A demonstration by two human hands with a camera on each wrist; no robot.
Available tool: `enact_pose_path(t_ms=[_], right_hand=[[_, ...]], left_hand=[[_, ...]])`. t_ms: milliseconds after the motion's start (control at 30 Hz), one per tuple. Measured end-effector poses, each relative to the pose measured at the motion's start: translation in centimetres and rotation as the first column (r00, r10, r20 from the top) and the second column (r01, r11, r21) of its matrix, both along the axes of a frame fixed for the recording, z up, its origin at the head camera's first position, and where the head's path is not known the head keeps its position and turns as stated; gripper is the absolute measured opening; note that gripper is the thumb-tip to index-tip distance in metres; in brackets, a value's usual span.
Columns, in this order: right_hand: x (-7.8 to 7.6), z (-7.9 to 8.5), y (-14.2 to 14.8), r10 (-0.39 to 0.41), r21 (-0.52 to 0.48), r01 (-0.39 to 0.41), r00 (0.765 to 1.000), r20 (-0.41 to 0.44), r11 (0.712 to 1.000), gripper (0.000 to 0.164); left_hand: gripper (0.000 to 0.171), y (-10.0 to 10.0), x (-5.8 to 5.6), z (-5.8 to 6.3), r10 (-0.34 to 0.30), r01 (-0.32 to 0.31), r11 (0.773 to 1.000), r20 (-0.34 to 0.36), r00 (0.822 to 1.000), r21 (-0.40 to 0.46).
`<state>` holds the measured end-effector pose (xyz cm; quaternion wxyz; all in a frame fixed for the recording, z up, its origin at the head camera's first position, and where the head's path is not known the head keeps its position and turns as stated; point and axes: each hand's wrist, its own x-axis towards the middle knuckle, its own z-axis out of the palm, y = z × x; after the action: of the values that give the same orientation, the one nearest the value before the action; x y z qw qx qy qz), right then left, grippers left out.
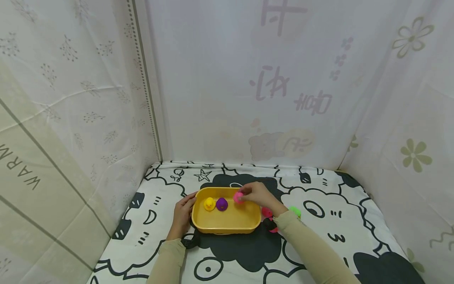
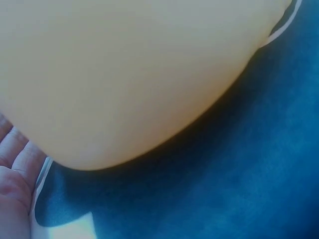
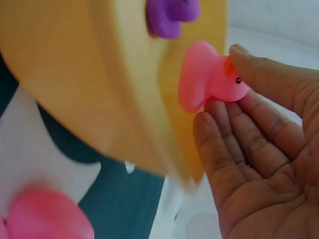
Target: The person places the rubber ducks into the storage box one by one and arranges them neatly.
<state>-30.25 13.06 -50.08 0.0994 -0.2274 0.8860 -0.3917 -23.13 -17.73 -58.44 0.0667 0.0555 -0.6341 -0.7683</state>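
A yellow plastic tray (image 1: 227, 225) lies on the patterned cloth. My left hand (image 1: 182, 215) rests against its left side; in the left wrist view the fingers (image 2: 30, 159) lie along the outer wall, their tips hidden. My right hand (image 1: 260, 196) pinches a pink rubber duck (image 3: 212, 79) between thumb and fingers, over the tray's right part near the far rim. The duck's orange beak and black eye show in the right wrist view. A yellow duck (image 1: 209, 204) and a purple duck (image 1: 222, 204) sit side by side in the tray.
Right of the tray, partly covered by my right arm, are pink-red toys (image 1: 267, 212) and a green toy (image 1: 295, 212). The cloth (image 1: 319, 244) has black-and-white cartoon drawings. Printed pale curtains (image 1: 220, 98) close off the back and both sides.
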Motion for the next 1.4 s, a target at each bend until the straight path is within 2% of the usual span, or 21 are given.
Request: enact_pose_path(t_ms=[300,400,667,933,1167,1400], right_hand=[[-0.1,-0.5,-1.9,0.042,0.074,-0.044,0.999,0.032,0.996,0.025],[-0.1,-0.3,-2.0,0.066,0.092,-0.067,0.998,0.016,0.993,0.025],[-0.5,0.6,-2.7,0.056,0.117,-0.055,0.998,-0.007,0.992,0.027],[-0.8,0.0,-4.0,0.095,0.19,-0.09,0.995,-0.013,0.978,0.021],[-0.8,-0.3,-4.0,0.108,0.25,-0.105,0.994,0.002,0.963,0.019],[-0.9,-0.5,-3.6,0.129,0.248,-0.131,0.991,0.024,0.96,0.023]], left_hand=[[0.038,-0.3,-0.1,-0.2,-0.001,0.001,1.0,0.008,1.0,0.005],[0.037,-0.3,-0.1,-0.1,0.009,-0.009,1.0,0.008,1.0,-0.006],[0.036,-0.4,0.0,0.0,0.0,0.0,1.0,0.011,1.0,0.001],[0.037,-0.3,-0.1,-0.2,-0.009,0.009,1.0,0.009,1.0,0.013],[0.038,-0.3,-0.2,-0.3,-0.016,0.016,1.0,0.006,1.0,0.019],[0.037,-0.3,-0.1,-0.2,-0.014,0.013,1.0,0.007,1.0,0.02]])
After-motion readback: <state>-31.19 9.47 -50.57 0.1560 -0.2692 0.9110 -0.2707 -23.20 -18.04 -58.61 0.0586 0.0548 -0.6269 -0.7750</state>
